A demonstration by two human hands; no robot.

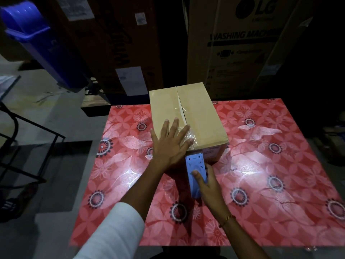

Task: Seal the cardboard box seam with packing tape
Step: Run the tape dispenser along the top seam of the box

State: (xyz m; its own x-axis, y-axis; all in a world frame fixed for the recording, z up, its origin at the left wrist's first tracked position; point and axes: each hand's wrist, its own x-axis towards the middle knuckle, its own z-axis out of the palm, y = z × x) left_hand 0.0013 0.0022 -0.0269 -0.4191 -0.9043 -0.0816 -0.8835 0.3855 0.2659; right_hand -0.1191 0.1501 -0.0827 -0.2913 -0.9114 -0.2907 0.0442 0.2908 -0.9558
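Head view. Cardboard box [188, 116] sitting on far-middle part of table [261, 184] with red floral cover. Clear packing tape [180, 107] lying along top seam, crinkled near front edge.

My left hand [168, 146] lying flat on box top at near-left corner, fingers straight and spread, pressing tape end, clasping nothing.

My right hand [207, 184] gripping blue tape dispenser [196, 174], thumb on top, dispenser head touching box front face below seam.

Large cartons [233, 43] standing behind table.

Taped cardboard box [201, 116] on table [261, 184]
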